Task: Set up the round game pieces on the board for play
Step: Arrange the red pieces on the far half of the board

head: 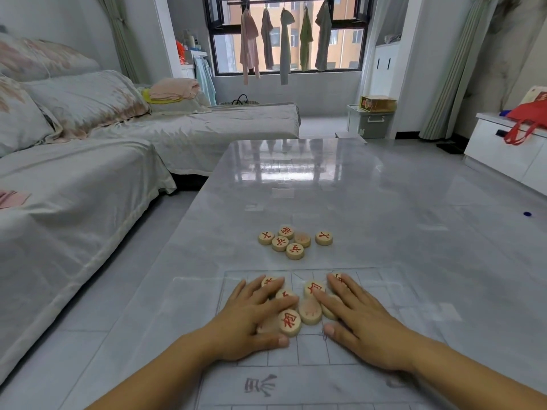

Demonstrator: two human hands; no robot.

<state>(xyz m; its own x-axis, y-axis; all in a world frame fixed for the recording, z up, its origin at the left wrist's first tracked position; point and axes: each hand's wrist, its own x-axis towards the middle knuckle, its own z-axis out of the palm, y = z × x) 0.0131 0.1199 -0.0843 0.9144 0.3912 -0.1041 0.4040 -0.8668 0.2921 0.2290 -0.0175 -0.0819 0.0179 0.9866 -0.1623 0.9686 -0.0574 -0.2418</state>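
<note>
A thin clear board with a faint printed grid lies on the grey table. Several round wooden pieces with red characters sit bunched on it between my hands. My left hand lies flat, fingers straight, over some of them. My right hand lies flat the same way, its fingers on other pieces. A second cluster of several pieces rests on the bare table beyond the board's far edge, apart from both hands.
The glossy grey table stretches away ahead. A sofa under a pale cover runs along the left. A white cabinet with a red bag stands at the right. A small blue object lies on the floor at right.
</note>
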